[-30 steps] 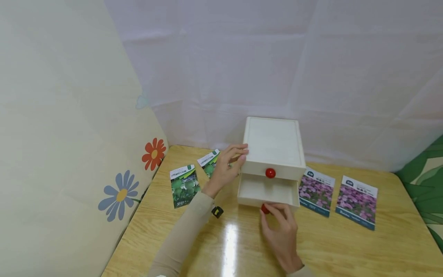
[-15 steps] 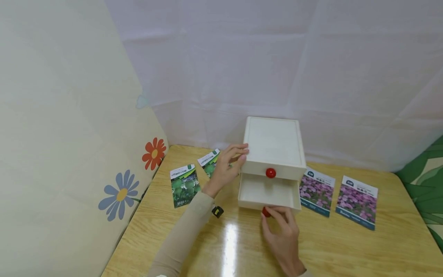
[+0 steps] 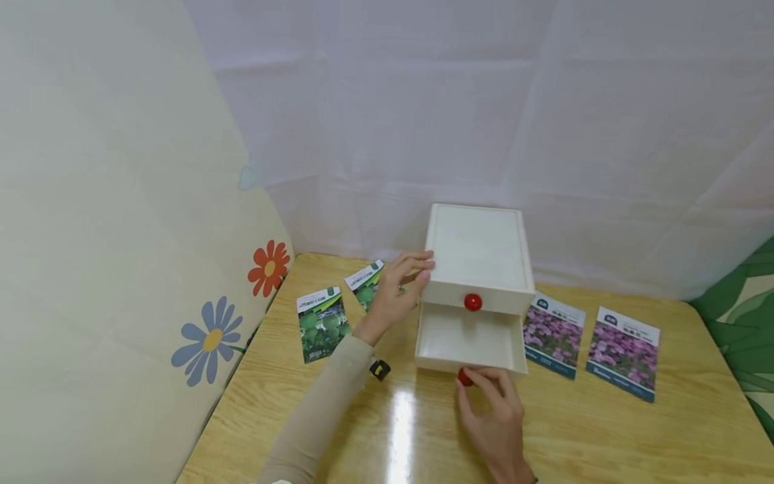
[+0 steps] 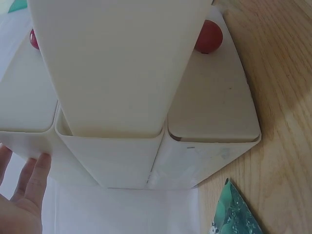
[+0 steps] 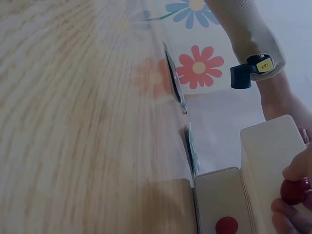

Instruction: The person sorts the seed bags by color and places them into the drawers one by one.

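1. I see the middle drawer standing a little farther out of the cabinet than a second ago; its front edge sits lower in my head view.
2. The right grip has come nearer along with it, thumb and fingers clamped on the drawer's red knob.
3. I find the left grip where it was: fingers apart, curled round nothing, fingertips touching the cabinet's left top edge.
4. The cabinet itself has not shifted. Its top drawer is in, and my left wrist view shows the bottom drawer in as well, each with a red knob of its own.
5. To the cabinet's left I see two green packets, one partly behind the left grip; to its right, two pink packets, the inner one just beside the drawers. All four lie as before.
6. The desk is pale grained wood, with a bright streak of reflected light in front of the cabinet.
7. Behind it I see a creased white cloth. The left wall carries a red flower and a blue flower; green leaves are printed at the right edge.
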{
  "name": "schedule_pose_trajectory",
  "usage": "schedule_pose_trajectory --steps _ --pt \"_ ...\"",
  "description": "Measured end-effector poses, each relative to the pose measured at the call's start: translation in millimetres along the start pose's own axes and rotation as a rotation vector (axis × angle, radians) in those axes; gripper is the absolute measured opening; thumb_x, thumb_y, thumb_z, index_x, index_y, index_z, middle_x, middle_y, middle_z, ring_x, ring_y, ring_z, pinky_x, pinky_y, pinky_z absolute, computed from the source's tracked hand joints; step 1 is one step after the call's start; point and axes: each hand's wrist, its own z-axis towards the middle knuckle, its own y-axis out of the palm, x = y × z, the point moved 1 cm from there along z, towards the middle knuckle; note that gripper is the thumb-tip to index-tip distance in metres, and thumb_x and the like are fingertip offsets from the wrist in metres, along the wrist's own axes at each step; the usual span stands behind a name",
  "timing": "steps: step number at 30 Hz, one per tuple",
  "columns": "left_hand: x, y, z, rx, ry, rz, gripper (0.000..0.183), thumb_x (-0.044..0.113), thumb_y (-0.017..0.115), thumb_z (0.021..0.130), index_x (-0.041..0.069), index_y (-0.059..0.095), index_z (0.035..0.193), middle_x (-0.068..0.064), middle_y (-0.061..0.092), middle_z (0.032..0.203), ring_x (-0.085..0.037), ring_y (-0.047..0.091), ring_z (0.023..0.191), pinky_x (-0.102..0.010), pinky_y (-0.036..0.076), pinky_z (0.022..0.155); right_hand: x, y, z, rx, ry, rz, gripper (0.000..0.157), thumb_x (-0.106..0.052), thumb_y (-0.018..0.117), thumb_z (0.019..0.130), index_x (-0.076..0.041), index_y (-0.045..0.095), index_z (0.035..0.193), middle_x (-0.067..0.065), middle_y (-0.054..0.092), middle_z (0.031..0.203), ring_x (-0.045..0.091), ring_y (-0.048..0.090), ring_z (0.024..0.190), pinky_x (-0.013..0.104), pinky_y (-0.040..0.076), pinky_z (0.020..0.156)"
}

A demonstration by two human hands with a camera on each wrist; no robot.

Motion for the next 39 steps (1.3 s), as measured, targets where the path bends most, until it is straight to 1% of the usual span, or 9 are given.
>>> schedule_pose_trajectory --steps 2,9,15,21,30,36,39 --pt "0.5 -0.6 0.3 -0.001 -0.006 -0.001 0.02 0.011 0.062 0.108 0.004 0.072 0.123 -0.012 0.066 0.143 -0.027 0.065 0.133 -0.033 0.062 0.099 0.1 0.3 -0.5 0.005 -0.01 0.011 0.036 0.006 0.085 0.068 0.0 0.081 0.103 0.014 0.068 0.1 0.019 0.067 0.087 0.003 0.05 0.09" --pt "1.3 -1.5 0.8 -0.005 -0.014 -0.002 0.02 0.011 0.062 0.108 0.003 0.072 0.123 -0.012 0.066 0.144 -0.027 0.065 0.133 -0.033 0.062 0.1 -5.6 -1.8 -2.6 -0.019 0.021 0.007 0.036 0.006 0.085 0.069 -0.001 0.081 0.104 0.012 0.067 0.102 0.015 0.066 0.09 0.003 0.05 0.089" --pt "-0.4 -1.5 -0.5 -0.004 -0.01 -0.003 0.021 0.012 0.062 0.108 0.003 0.072 0.124 -0.013 0.065 0.144 -0.027 0.065 0.133 -0.033 0.061 0.1 -5.9 -1.6 -7.2 -0.016 0.013 0.008 0.031 0.003 0.084 0.073 0.0 0.081 0.104 0.012 0.067 0.101 0.013 0.065 0.09 0.003 0.049 0.089" --pt "0.4 -1.3 0.1 -0.001 -0.011 -0.01 0.02 0.011 0.061 0.108 0.003 0.072 0.124 -0.012 0.065 0.144 -0.027 0.064 0.134 -0.033 0.061 0.101 -6.1 -2.2 -8.3 -0.006 0.01 0.005 0.032 0.003 0.084 0.073 -0.001 0.081 0.104 0.012 0.067 0.101 0.013 0.064 0.09 0.003 0.049 0.088" --pt "1.0 -0.1 0.9 -0.007 -0.005 -0.01 0.02 0.01 0.062 0.108 0.003 0.072 0.124 -0.013 0.065 0.144 -0.028 0.064 0.134 -0.033 0.061 0.101 -8.0 -5.0 -9.8 0.0 0.012 -0.005 0.029 -0.006 0.083 0.08 0.001 0.079 0.108 0.013 0.069 0.102 0.013 0.064 0.094 0.003 0.048 0.095" --pt "0.6 -0.1 0.3 -0.007 -0.011 -0.007 0.021 0.011 0.061 0.108 0.003 0.072 0.124 -0.013 0.065 0.144 -0.027 0.064 0.134 -0.033 0.061 0.101 -7.2 -6.6 -11.8 -0.009 0.011 -0.019 0.03 -0.008 0.085 0.081 0.001 0.079 0.108 0.013 0.07 0.103 0.016 0.066 0.094 0.005 0.049 0.098" --pt "0.7 0.0 -0.2 -0.005 -0.017 -0.004 0.021 0.011 0.061 0.108 0.003 0.072 0.124 -0.012 0.065 0.144 -0.027 0.063 0.134 -0.032 0.061 0.101 -7.3 -7.8 -11.7 -0.016 0.01 -0.027 0.03 -0.01 0.085 0.082 0.001 0.079 0.108 0.012 0.071 0.104 0.017 0.067 0.089 0.005 0.052 0.092"
